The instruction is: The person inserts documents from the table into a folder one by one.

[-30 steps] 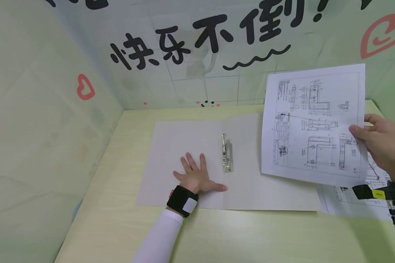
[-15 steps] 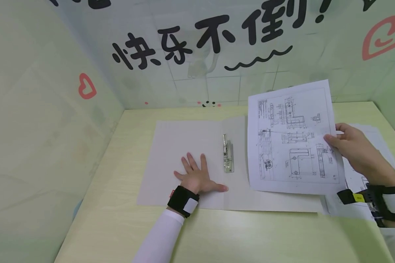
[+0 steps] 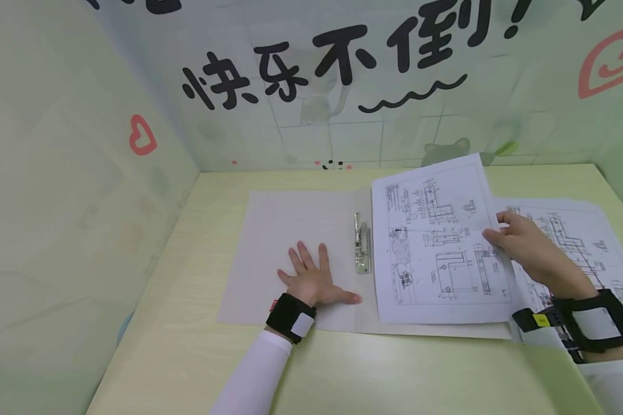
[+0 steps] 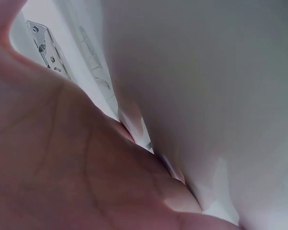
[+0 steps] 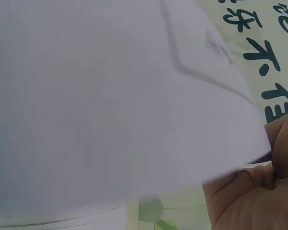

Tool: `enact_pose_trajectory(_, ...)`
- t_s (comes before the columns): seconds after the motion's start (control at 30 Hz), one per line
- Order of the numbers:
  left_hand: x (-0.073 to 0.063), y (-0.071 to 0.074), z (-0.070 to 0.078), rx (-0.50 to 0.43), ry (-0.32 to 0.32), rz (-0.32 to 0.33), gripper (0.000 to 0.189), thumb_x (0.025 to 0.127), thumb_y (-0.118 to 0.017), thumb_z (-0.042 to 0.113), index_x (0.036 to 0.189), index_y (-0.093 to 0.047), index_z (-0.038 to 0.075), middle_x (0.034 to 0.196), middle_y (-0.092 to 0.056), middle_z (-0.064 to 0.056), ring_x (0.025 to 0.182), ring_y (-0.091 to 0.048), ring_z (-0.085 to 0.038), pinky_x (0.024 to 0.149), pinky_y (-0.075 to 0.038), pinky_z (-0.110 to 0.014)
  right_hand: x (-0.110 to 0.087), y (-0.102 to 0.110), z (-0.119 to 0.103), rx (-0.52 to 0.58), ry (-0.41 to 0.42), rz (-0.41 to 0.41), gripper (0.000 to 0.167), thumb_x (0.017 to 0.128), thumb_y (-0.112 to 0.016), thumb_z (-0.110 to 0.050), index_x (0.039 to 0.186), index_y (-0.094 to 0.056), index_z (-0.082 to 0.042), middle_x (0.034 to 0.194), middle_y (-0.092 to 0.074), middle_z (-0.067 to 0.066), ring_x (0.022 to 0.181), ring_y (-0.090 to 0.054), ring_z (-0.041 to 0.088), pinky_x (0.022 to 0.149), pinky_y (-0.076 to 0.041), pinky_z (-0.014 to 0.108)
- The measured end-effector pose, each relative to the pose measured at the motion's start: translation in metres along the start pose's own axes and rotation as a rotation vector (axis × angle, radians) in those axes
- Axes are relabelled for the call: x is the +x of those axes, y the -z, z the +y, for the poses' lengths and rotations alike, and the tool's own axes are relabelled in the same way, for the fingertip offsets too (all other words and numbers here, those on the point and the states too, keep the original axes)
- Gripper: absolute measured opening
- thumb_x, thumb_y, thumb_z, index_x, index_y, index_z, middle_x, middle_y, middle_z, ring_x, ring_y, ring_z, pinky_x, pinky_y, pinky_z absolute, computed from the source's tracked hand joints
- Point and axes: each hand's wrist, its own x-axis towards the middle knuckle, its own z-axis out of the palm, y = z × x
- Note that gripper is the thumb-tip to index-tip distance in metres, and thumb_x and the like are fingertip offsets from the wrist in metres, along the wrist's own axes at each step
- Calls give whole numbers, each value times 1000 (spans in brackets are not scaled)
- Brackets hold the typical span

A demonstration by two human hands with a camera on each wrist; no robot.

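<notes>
An opened white folder lies on the table, with a metal clip fixed along its middle. My left hand rests on the folder's left half, palm down and fingers spread, the thumb pointing toward the clip. In the left wrist view the palm fills the lower part. My right hand pinches the right edge of a sheet of paper printed with technical drawings. That sheet overlaps the folder's right half, its left edge right beside the clip. The right wrist view shows the sheet large and blurred.
More printed drawing sheets lie on the table at the right, partly beneath my right forearm. A pale wooden table carries everything. Behind it stands a back wall with large black characters, and a side wall rises at the left.
My right hand has brought the held sheet leftward and lower, over the folder's right half and up to the clip. More of the other sheets now shows. The left hand has stayed in place.
</notes>
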Motion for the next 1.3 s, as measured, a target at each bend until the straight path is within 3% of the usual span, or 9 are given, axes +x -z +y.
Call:
enact_pose_trajectory(0.5, -1, -6, 0, -6, 10, -6, 137, 58, -69, 85, 160, -2, 23, 165, 14, -21, 152, 10, -44, 114, -13, -74, 6, -23, 0, -3, -1, -45, 49, 107, -39, -21, 142, -26, 11, 116, -63, 30, 82, -70, 17, 70, -56, 26)
enact_pose_trajectory(0.97, -1, -6, -1, -28, 16, -7, 136, 59, -70, 84, 160, -2, 23, 164, 16, -21, 152, 12, -44, 115, -11, -73, 9, -29, 4, 32, -36, -72, 51, 105, -47, -25, 140, -29, 8, 105, -69, 18, 78, -71, 17, 68, -54, 28)
enact_pose_trajectory(1.3, -1, -6, 0, -23, 13, -21, 135, 60, -69, 84, 160, -2, 23, 164, 16, -21, 152, 12, -44, 115, -11, -73, 5, -14, 17, -36, -60, -86, 72, 104, -44, -45, 148, -25, 9, 129, -58, 30, 101, -68, 26, 84, -51, 30)
